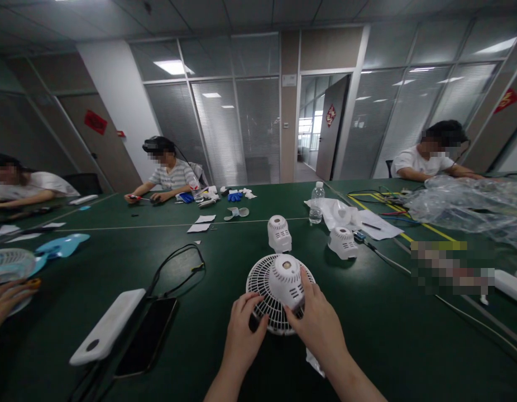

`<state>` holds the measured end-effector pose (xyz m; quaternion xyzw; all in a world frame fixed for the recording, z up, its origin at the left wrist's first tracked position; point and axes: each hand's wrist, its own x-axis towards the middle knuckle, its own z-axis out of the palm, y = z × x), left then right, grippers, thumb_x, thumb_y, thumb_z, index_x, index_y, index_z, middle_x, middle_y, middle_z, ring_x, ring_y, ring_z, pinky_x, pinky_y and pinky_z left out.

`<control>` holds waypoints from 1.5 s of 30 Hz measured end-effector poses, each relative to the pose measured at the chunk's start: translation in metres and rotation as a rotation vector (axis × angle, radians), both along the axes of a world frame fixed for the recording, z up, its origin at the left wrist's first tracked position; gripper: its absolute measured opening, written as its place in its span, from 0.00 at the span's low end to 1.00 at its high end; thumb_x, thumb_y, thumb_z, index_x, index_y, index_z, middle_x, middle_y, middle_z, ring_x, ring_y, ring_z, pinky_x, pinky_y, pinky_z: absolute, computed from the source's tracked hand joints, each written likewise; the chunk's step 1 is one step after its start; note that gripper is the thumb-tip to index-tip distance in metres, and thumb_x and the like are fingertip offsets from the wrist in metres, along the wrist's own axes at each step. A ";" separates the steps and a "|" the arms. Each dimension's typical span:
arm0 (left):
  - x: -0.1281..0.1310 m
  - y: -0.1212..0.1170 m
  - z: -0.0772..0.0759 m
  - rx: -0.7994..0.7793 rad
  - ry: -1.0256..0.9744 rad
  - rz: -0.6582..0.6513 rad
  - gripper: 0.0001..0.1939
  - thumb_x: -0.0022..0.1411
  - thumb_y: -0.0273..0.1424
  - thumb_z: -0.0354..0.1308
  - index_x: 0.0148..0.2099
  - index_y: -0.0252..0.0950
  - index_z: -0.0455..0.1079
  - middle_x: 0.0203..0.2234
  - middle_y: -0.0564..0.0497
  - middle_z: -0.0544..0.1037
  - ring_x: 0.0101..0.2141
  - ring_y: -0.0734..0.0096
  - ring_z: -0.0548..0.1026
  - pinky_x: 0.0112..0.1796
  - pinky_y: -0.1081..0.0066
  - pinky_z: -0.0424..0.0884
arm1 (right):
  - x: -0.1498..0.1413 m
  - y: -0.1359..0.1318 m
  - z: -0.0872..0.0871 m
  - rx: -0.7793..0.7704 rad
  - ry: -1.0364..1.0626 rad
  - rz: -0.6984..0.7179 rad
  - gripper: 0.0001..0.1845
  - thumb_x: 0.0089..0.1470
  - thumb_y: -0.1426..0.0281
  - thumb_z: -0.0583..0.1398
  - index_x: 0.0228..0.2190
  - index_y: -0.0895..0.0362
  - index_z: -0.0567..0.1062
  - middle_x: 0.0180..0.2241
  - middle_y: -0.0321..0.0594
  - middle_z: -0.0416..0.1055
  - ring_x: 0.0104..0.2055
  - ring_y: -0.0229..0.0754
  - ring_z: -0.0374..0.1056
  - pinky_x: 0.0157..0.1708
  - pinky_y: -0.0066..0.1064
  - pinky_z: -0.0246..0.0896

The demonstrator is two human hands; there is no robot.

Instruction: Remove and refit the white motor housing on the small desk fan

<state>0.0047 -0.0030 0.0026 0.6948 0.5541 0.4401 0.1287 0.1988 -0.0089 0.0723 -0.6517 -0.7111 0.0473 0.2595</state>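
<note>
In front of me a round white fan grille (pixel 258 279) lies on the green table, with a white fan motor housing (pixel 285 276) upright on top of it. My right hand (pixel 319 318) is closed around the housing's right side, thumb at its lower front and fingers behind. My left hand (pixel 243 329) curls at the grille's left front rim, its fingers bent over the edge and thumb close to the bars; a small dark patch shows between them. Just beyond the grille stands a second white housing (pixel 279 234), and a third housing (pixel 343 243) sits to its right.
Left of my hands lie a white power bank (pixel 108 326), a black phone (pixel 147 336) and looped black cables (pixel 175 268). A water bottle (pixel 317 204) stands behind the housings. Plastic wrap (pixel 455 204) covers the right side. Another person's hand (pixel 7 301) holds fan parts at far left.
</note>
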 end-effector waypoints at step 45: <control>-0.004 -0.002 0.002 -0.183 -0.191 0.042 0.16 0.60 0.40 0.53 0.46 0.39 0.73 0.42 0.45 0.76 0.42 0.58 0.75 0.39 0.59 0.74 | 0.220 -0.012 -0.021 0.177 0.013 -0.491 0.55 0.45 0.45 0.57 0.65 0.60 0.45 0.57 0.60 0.62 0.51 0.64 0.68 0.45 0.51 0.66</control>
